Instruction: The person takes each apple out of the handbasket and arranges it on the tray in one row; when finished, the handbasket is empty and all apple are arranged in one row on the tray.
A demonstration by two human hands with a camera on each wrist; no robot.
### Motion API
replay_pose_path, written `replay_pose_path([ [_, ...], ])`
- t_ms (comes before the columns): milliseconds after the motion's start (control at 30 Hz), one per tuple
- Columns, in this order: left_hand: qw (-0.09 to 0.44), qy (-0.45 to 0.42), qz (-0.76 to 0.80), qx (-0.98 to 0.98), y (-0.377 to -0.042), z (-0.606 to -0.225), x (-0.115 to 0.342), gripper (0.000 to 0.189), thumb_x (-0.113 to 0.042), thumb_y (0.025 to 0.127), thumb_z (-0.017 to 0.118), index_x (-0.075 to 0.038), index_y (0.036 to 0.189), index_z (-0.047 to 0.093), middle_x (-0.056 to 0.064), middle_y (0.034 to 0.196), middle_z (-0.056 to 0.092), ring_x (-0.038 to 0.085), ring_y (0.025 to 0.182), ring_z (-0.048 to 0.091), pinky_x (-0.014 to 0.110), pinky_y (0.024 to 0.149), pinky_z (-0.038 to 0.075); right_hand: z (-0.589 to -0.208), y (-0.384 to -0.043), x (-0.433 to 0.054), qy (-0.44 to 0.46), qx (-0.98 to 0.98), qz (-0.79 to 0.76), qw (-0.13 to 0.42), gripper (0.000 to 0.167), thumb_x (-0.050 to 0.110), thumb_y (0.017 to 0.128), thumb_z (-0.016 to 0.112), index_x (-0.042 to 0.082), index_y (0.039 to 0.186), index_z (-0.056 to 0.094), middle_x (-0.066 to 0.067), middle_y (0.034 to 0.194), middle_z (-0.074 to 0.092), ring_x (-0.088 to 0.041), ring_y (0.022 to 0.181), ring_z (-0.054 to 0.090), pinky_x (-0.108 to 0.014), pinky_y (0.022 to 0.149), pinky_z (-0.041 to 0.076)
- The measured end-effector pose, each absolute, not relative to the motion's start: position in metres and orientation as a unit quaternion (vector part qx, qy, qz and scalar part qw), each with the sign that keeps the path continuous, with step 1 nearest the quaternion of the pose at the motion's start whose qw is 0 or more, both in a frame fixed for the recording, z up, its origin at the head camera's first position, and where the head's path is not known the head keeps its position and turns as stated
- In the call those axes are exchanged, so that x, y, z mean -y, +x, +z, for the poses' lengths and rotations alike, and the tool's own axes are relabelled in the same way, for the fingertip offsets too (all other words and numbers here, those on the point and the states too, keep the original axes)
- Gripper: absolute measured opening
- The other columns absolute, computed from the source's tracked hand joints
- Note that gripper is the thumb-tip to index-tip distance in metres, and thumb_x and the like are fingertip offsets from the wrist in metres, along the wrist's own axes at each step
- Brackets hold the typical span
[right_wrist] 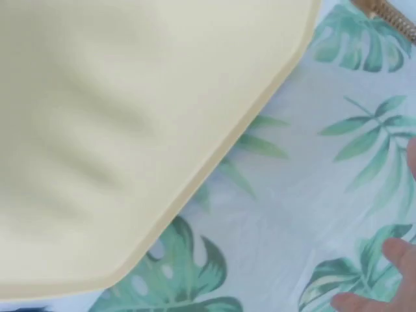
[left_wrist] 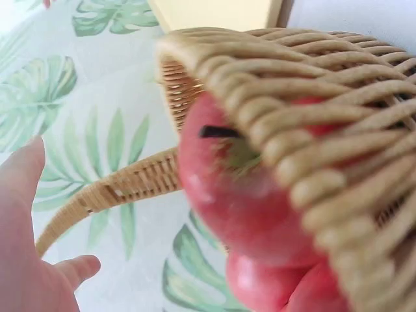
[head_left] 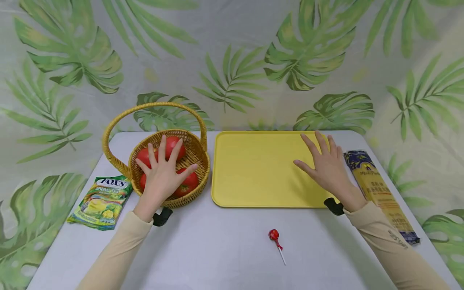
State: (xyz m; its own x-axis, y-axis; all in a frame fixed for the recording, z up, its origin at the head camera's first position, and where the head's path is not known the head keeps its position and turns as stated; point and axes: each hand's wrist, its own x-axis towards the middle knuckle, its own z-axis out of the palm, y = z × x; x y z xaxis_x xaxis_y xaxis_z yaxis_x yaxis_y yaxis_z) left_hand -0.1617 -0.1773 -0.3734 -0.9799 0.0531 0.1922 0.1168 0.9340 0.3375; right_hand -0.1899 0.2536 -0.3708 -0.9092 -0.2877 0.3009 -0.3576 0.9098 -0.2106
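Observation:
My left hand (head_left: 162,177) hovers over the wicker basket (head_left: 205,173) with its fingers spread, holding nothing. Several red tomatoes (head_left: 187,186) lie inside, partly hidden behind the hand. From the left wrist view, one tomato (left_wrist: 240,195) shows its dark stem behind the woven rim (left_wrist: 279,130). Over the right part of a yellow tray (head_left: 253,169) hangs my right hand (head_left: 326,169), fingers apart and nothing in them. Only some of its fingertips (right_wrist: 396,250) appear at the edge of the right wrist view, beyond the tray (right_wrist: 195,130).
A red lollipop (head_left: 274,235) with a white stick lies in front of the tray. Left of the basket is a green FOX'S candy bag (head_left: 103,201). A long yellow and blue packet (head_left: 380,193) lies by the right arm. The basket's tall handle (head_left: 159,104) arches upward.

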Motion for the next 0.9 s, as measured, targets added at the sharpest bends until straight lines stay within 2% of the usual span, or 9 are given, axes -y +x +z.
replay_pose_path([
  [133,0.108,-0.067,-0.207,0.97,-0.152,-0.366,0.183,0.086,-0.064,0.086,0.056,-0.024,0.154,0.021,0.009,0.159,-0.006,0.048,0.138,-0.011,0.075,0.097,-0.013,-0.367,-0.196,-0.236,0.231,0.942,0.189,0.152,0.072,0.04,0.093,0.061,0.017,0.152,0.026,-0.026,0.151,0.021,-0.052,0.136,0.014,-0.069,0.104,0.016],
  [267,0.11,-0.089,-0.242,0.96,-0.142,-0.36,0.189,0.083,-0.058,0.088,0.058,-0.021,0.153,0.023,0.007,0.159,-0.003,0.044,0.14,-0.008,0.073,0.101,-0.007,-0.366,-0.202,-0.212,0.298,0.906,0.27,0.134,0.071,0.03,0.093,0.065,0.016,0.151,0.028,-0.021,0.152,0.024,-0.044,0.138,0.018,-0.064,0.105,0.02],
  [400,0.117,-0.1,-0.286,0.946,-0.133,-0.359,0.197,0.079,-0.052,0.089,0.061,-0.019,0.152,0.026,0.008,0.159,0.003,0.041,0.141,-0.002,0.07,0.105,0.002,-0.367,-0.208,-0.179,0.353,0.866,0.34,0.097,0.07,0.022,0.092,0.066,0.015,0.151,0.029,-0.013,0.152,0.029,-0.033,0.138,0.025,-0.058,0.106,0.025],
  [600,0.122,-0.08,-0.397,0.906,-0.115,-0.364,0.213,0.072,-0.04,0.092,0.062,-0.02,0.152,0.028,0.007,0.158,0.011,0.034,0.141,0.009,0.074,0.099,0.019,-0.376,-0.213,-0.126,0.408,0.811,0.419,0.02,0.065,0.017,0.093,0.064,0.015,0.15,0.032,-0.006,0.148,0.036,-0.027,0.128,0.041,-0.05,0.101,0.037],
  [800,0.126,-0.044,-0.497,0.858,-0.095,-0.378,0.231,0.064,-0.021,0.095,0.06,-0.017,0.151,0.03,0.006,0.157,0.016,0.031,0.141,0.014,0.069,0.103,0.019,-0.383,-0.216,-0.077,0.44,0.78,0.442,-0.048,0.064,0.019,0.093,0.064,0.014,0.149,0.034,-0.003,0.148,0.036,-0.026,0.122,0.048,-0.045,0.099,0.042],
  [900,0.117,-0.021,-0.521,0.845,-0.087,-0.387,0.241,0.064,-0.017,0.096,0.058,-0.018,0.152,0.028,0.008,0.157,0.014,0.031,0.141,0.013,0.068,0.104,0.021,-0.384,-0.219,-0.056,0.453,0.768,0.445,-0.079,0.064,0.017,0.093,0.065,0.012,0.148,0.034,-0.004,0.147,0.038,-0.027,0.116,0.053,-0.044,0.096,0.045],
])
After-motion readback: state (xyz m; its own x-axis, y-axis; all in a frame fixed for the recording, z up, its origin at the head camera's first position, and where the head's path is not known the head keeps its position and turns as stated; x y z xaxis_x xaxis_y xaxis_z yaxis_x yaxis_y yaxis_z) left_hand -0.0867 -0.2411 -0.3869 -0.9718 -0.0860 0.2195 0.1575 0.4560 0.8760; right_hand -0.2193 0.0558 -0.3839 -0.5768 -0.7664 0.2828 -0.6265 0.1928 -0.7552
